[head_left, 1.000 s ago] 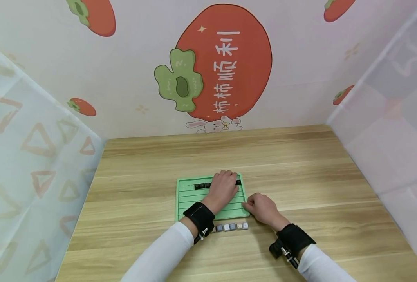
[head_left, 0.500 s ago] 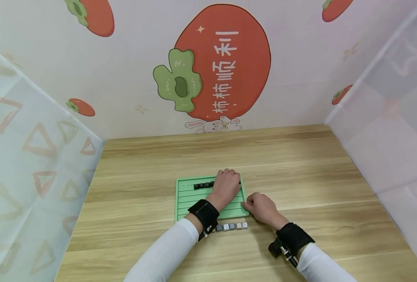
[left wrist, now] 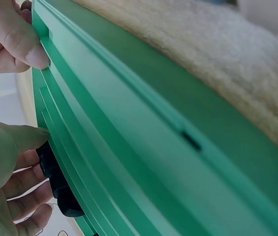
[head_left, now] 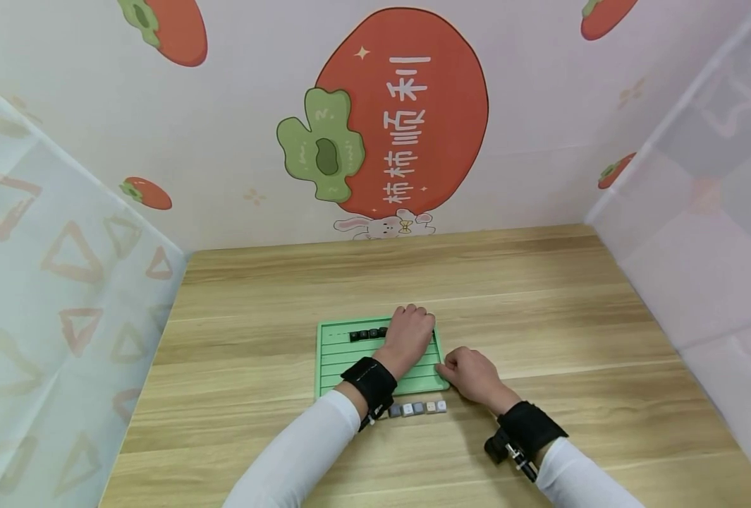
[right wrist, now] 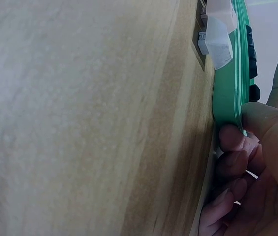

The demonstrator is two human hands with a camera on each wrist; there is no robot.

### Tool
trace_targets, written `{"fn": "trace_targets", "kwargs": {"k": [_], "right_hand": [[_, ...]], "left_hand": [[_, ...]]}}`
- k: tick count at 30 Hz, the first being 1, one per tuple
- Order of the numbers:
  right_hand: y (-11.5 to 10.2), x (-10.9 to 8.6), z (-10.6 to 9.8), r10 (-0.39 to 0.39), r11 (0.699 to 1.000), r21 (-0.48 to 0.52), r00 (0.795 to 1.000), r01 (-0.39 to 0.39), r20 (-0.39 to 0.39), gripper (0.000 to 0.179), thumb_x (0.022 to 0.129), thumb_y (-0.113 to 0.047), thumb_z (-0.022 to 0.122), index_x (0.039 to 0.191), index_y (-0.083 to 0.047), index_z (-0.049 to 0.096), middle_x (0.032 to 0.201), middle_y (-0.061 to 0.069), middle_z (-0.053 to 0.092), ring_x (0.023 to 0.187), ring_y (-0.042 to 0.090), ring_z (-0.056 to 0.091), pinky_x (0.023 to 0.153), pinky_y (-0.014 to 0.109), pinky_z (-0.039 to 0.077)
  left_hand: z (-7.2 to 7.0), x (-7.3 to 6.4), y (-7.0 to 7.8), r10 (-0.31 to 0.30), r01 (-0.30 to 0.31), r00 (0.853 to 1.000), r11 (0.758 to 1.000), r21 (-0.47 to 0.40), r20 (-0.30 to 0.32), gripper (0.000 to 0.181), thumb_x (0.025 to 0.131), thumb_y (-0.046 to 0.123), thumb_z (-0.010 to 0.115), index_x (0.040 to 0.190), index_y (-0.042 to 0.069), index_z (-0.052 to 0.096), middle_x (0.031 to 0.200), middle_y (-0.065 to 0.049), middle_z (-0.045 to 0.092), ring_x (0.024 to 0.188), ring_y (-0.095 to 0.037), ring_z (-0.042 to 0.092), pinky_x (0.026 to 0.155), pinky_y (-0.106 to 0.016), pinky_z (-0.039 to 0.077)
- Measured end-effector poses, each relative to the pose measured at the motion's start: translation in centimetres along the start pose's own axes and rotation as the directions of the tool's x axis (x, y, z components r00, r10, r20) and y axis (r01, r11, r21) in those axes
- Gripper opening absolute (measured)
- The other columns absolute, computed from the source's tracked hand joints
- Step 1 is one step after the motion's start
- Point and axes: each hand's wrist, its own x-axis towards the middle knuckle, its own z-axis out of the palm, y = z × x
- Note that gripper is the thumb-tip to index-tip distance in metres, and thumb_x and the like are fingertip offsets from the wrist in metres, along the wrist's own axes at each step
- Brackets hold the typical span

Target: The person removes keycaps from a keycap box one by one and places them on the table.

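Observation:
A green slotted tray (head_left: 343,358) lies on the table, a row of black keycaps (head_left: 364,334) along its far groove. My left hand (head_left: 408,337) reaches over the tray's far right part and hides the right end of that row. In the left wrist view, its thumb (left wrist: 28,136) and curled fingers pinch a black keycap (left wrist: 67,202) at the groove. My right hand (head_left: 474,376) grips the tray's near right corner. Its thumb lies on the rim and its fingers curl below the edge in the right wrist view.
Several grey, white and beige keycaps (head_left: 419,408) stand in a row on the wooden table (head_left: 254,353), just in front of the tray. My left wrist strap overlaps the left end of this row. Patterned cloth walls (head_left: 235,141) rise behind and at both sides.
My left hand has shifted a little to the right along the black row, baring another keycap on its left and covering the right end. My right hand stays at the tray's corner.

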Motion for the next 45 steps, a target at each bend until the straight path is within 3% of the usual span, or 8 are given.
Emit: {"fn": "trace_targets", "kwargs": {"k": [11,19,32,45], "right_hand": [[0.0,0.0,0.0,0.003,1.000,0.004,1.000,-0.003,0.005,0.054,0.095,-0.020,0.069,0.054,-0.018,0.035,0.052,-0.008,0.029,0.050,0.009,0.030,0.053,0.020,0.020],[0.0,0.0,0.0,0.002,1.000,0.012,1.000,-0.002,0.005,0.053,0.095,-0.020,0.069,0.054,-0.018,0.035,0.052,-0.008,0.029,0.049,0.008,0.030,0.053,0.020,0.020],[0.0,0.0,0.1,-0.001,1.000,0.007,1.000,0.001,0.007,0.054,0.095,-0.021,0.069,0.053,-0.019,0.035,0.051,-0.008,0.029,0.048,0.008,0.028,0.052,0.020,0.020],[0.1,0.0,0.1,0.010,1.000,-0.003,1.000,-0.010,0.013,0.054,0.095,-0.022,0.069,0.053,-0.019,0.035,0.051,-0.008,0.028,0.048,0.008,0.028,0.052,0.020,0.020]], "left_hand": [[-0.1,0.3,0.2,-0.007,0.007,0.999,1.000,0.006,0.052,0.018,0.100,0.011,0.062,0.092,0.019,0.075,0.090,0.002,0.072,0.089,-0.017,0.065,0.084,-0.033,0.053],[-0.1,0.3,0.1,-0.012,0.012,1.000,1.000,-0.009,0.017,0.017,0.100,0.015,0.063,0.088,0.019,0.074,0.088,0.003,0.072,0.087,-0.016,0.066,0.082,-0.032,0.052],[-0.7,-0.2,-0.4,0.002,-0.001,1.000,1.000,0.029,-0.028,0.011,0.099,0.029,0.066,0.101,0.022,0.075,0.092,0.004,0.072,0.090,-0.015,0.066,0.086,-0.032,0.050],[-1.4,-1.4,-1.0,0.006,-0.007,0.998,1.000,-0.013,-0.066,0.012,0.095,0.033,0.072,0.097,0.021,0.073,0.092,0.004,0.072,0.091,-0.015,0.066,0.084,-0.031,0.052]]}}
